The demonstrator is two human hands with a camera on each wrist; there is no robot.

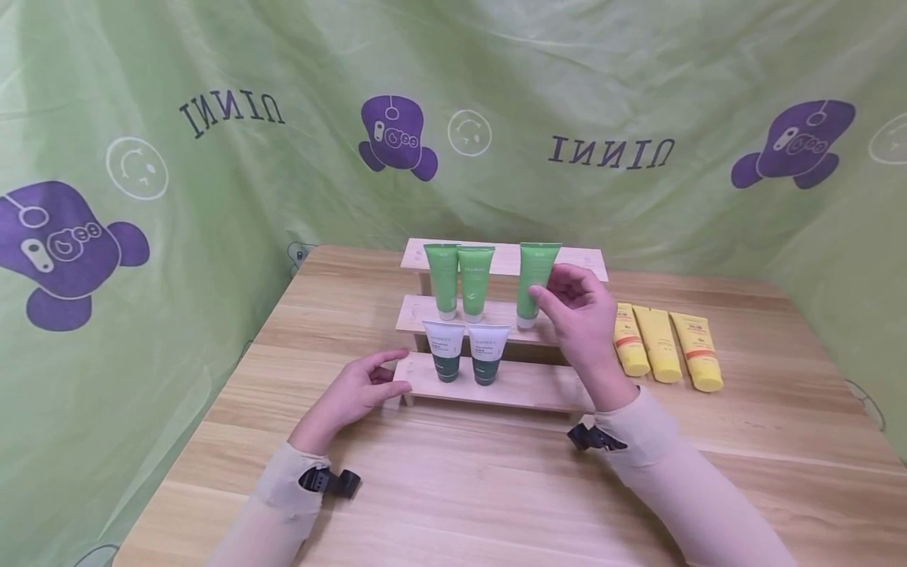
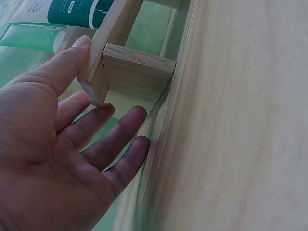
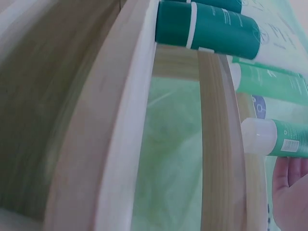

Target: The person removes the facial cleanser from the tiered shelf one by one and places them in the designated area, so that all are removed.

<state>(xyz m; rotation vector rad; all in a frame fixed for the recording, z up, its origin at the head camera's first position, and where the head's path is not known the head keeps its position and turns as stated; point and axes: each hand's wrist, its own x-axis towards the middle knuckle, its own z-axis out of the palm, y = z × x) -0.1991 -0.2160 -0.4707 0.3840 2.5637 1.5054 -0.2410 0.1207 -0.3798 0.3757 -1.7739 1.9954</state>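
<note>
A three-step wooden display stand stands on the table. My right hand pinches a green tube upright, cap down, at the middle step; the right wrist view shows its white cap by the board, but whether it touches is unclear. To its left on that step stand two green tubes. Two white tubes with dark green lower ends stand on the lowest step. At the left end of this step, my left hand holds the board's corner between thumb and fingers.
Three yellow tubes lie on the wooden table, to the right of the stand. The top step is partly hidden behind the green tubes. A green printed cloth hangs behind and around the table.
</note>
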